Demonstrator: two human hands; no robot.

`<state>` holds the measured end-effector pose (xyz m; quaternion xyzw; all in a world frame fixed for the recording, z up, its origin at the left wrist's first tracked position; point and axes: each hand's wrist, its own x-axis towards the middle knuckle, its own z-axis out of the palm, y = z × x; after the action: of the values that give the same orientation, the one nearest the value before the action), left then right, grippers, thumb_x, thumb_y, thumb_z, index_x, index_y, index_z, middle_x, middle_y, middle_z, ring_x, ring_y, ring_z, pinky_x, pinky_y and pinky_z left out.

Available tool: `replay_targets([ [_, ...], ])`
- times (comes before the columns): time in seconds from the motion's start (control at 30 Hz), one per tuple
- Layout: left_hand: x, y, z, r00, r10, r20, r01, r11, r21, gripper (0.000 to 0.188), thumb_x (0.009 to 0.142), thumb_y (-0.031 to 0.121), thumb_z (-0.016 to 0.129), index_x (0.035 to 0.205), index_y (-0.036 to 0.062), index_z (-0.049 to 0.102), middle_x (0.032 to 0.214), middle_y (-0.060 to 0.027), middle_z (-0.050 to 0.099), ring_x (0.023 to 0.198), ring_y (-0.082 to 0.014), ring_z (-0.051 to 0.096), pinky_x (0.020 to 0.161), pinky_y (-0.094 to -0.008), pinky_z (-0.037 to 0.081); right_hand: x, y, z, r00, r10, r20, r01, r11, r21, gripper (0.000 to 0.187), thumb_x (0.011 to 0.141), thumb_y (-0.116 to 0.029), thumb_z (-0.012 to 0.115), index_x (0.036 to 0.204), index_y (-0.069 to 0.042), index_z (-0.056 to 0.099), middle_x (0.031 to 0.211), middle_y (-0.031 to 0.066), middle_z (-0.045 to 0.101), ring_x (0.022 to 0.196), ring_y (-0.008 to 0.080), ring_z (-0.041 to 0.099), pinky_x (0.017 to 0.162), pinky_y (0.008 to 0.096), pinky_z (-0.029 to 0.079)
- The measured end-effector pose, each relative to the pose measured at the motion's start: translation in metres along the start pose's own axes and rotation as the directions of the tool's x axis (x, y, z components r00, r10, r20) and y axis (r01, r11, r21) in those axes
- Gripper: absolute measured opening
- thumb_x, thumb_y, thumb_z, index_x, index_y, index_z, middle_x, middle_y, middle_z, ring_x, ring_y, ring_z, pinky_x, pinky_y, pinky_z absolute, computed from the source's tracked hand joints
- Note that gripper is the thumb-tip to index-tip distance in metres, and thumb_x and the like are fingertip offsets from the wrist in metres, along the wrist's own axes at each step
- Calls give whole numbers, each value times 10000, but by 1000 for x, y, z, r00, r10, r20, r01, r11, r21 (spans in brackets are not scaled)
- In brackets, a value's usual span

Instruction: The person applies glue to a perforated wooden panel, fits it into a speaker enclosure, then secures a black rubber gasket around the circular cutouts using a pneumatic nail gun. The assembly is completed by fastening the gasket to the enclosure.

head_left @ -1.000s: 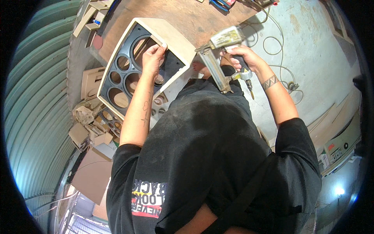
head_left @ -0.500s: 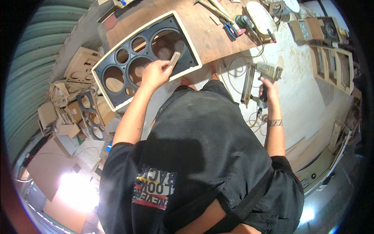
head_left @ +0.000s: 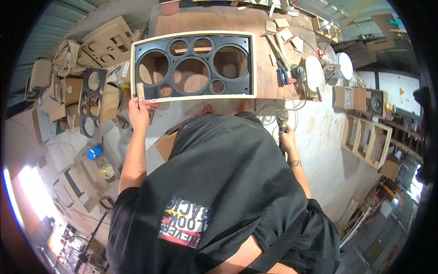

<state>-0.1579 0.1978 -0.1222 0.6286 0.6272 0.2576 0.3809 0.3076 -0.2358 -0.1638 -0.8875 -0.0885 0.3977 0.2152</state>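
Note:
A long speaker box (head_left: 196,97) with a pale wooden rim lies on the workbench, its black front panel (head_left: 249,55) cut with several round holes. At the box's near left corner, my left hand (head_left: 138,114) is closed on a small wood strip (head_left: 140,91), which stands up beside the rim. On the right, my right hand (head_left: 288,138) grips the handle of a nail gun (head_left: 283,118), held low past the bench's front edge. The gun's lower part is partly hidden by my hand and clothing.
Hammers (head_left: 279,49), blue-handled pliers (head_left: 286,75) and wood offcuts (head_left: 286,34) lie on the bench (head_left: 264,86) right of the box. An air hose (head_left: 296,107) loops near the gun. Another black holed panel (head_left: 85,102) leans at left; a wooden frame (head_left: 365,139) stands at right.
My left hand has moved from over the panel's middle to the near left corner with the strip. The box now lies squarer in view. The nail gun has turned and come closer to my body.

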Motion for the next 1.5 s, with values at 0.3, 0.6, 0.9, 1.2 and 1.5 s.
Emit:
replay_targets([
  [0.3,-152,-59,15,974,-209,88,211,977,-16,219,1013,137,524,1167,-13,567,937,-82,701,783,-157,635,770,-325,531,155,-98,66,949,-315,-6,288,874,-393,757,852,-136,675,1559,-166,407,1309,256,673,1256,426,623,1064,464,483],
  [0.6,-196,14,-3,920,-375,-114,392,881,266,289,952,272,652,1000,-3,575,878,-190,646,857,-334,635,810,-433,507,219,-118,110,990,-136,36,140,946,-291,1001,789,-187,807,1572,-64,194,1286,263,664,1247,420,626,1059,472,476],
  [0.9,-97,67,42,990,96,-103,-62,954,293,392,988,353,629,1101,-22,620,994,-280,669,1008,-463,639,909,-493,490,210,-140,120,944,-269,-192,262,963,-57,532,919,-245,704,1316,59,525,1173,282,676,1079,397,680,968,435,508],
  [1.2,43,47,57,932,17,361,-178,891,417,414,900,414,689,1035,27,739,1128,-185,707,1176,-353,609,1134,-453,362,66,-226,58,856,-365,366,478,827,-295,727,1061,-631,321,1187,36,583,824,317,695,829,474,711,740,537,562],
  [1.5,15,14,70,969,172,178,-227,905,361,465,834,438,698,1070,44,767,1301,-128,692,1280,-274,592,1162,-446,329,69,-241,64,785,-44,617,-350,792,501,1003,839,-901,488,1236,20,517,978,205,621,795,308,596,626,382,489],
])
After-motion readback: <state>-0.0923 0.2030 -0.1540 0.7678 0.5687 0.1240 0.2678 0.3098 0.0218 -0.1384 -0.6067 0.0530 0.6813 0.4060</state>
